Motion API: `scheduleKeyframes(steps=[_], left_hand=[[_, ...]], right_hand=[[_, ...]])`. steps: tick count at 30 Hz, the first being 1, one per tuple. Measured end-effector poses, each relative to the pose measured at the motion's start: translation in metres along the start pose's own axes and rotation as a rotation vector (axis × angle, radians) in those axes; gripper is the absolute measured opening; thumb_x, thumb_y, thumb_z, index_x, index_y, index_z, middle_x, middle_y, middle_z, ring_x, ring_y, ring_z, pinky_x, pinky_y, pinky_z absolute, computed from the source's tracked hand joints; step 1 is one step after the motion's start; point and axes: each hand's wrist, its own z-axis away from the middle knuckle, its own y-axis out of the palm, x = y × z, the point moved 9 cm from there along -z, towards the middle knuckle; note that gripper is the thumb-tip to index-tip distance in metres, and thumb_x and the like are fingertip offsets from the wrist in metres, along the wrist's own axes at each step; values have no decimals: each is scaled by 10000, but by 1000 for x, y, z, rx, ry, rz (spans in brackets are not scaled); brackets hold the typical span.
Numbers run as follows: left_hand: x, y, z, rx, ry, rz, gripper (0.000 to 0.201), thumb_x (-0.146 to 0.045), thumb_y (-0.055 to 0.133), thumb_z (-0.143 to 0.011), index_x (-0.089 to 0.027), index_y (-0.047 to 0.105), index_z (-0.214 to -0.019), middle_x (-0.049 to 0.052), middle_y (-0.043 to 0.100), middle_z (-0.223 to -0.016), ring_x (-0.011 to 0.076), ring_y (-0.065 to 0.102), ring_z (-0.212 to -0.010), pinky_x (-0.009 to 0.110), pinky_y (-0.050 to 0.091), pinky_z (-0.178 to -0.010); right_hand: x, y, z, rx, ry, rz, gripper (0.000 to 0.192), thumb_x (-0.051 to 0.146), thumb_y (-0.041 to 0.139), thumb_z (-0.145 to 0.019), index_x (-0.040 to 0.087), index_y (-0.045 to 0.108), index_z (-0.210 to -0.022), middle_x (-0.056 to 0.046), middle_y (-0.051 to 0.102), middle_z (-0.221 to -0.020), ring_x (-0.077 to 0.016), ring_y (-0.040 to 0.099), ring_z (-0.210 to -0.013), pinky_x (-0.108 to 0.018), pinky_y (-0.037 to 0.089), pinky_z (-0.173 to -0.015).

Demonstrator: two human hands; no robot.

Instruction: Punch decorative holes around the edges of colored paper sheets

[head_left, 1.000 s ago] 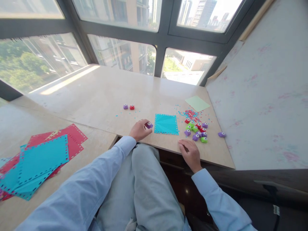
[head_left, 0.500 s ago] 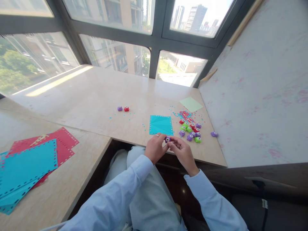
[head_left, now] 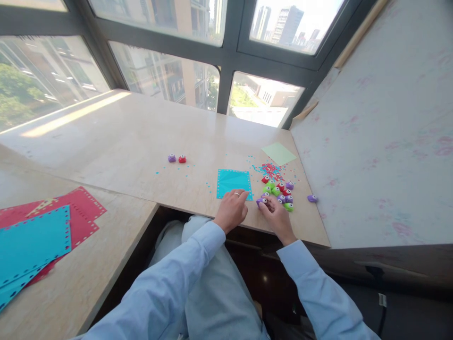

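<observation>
Moved since earlier: small purple punch (head_left: 261, 202), from between both hands to the right hand (head_left: 278, 216) alone, pinched, beside the punch cluster (head_left: 277, 189). Left hand (head_left: 231, 208): at near edge of blue sheet (head_left: 231, 181); grip indeterminable. Beige tabletop (head_left: 134, 151), bearing confetti (head_left: 271, 171), pale green sheet (head_left: 279, 153). Beyond: floral wall (head_left: 382, 141), grey-framed window (head_left: 226, 54).

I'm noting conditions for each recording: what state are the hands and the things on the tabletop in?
Right hand: fingers closed on a purple punch
Blue sheet: flat, holes along its edges
Left hand: over that sheet's near edge; grip unclear
Pale green sheet: flat, no holes discernible
Paper bits: heaped, some scattered
Clustered punches: bunched together
Purple-and-red pair: side by side
Wall-side punch: apart from the cluster
Left-side sheets: overlapping, holes along edges
</observation>
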Motion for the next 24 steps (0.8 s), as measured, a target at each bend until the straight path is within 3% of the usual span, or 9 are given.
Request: scheduleKeyframes(steps=[4,9,12,16,24], left_hand=[[3,11,-17,82,65,-101,437,-228,586,-846,-125,542,-1268,151,542,-1371,281,430,-1329,426,385,-1064],[13,17,-27,155,40,-156,211,-309,597,-868,-150,662,-992,138,665,-1124,296,572,-1114,448,450,-920],[18,14,-23,131,62,-169,180,-315,599,-878,-159,676,-922,133,675,-1069,297,588,-1064,453,455,-885],[22,12,-9,46,128,-103,175,-291,556,-924,-176,683,-957,120,645,-1211,276,554,-1183,457,428,-981],[24,13,2,-23,97,-10,175,-186,505,-956,-189,675,-915,75,687,-1143,223,579,-1199,461,402,-1081]], right_hand=[[2,-4,-9,40,-116,209,386,478,560,-863,172,647,-1081,-122,717,-1000,-265,690,-881,-412,555,-814],[9,3,-12,102,-291,394,327,381,484,-904,187,665,-1094,-133,685,-1106,-292,634,-1018,-472,495,-926],[13,10,-11,123,-358,427,309,310,446,-920,190,676,-1087,-134,668,-1092,-292,602,-1052,-476,475,-958],[16,18,-12,134,-375,426,313,255,442,-922,219,676,-1127,-109,662,-1095,-270,604,-1042,-455,475,-967],[10,31,-20,176,-363,422,351,297,456,-933,171,681,-1170,-126,691,-1164,-282,612,-1101,-483,452,-1009]])
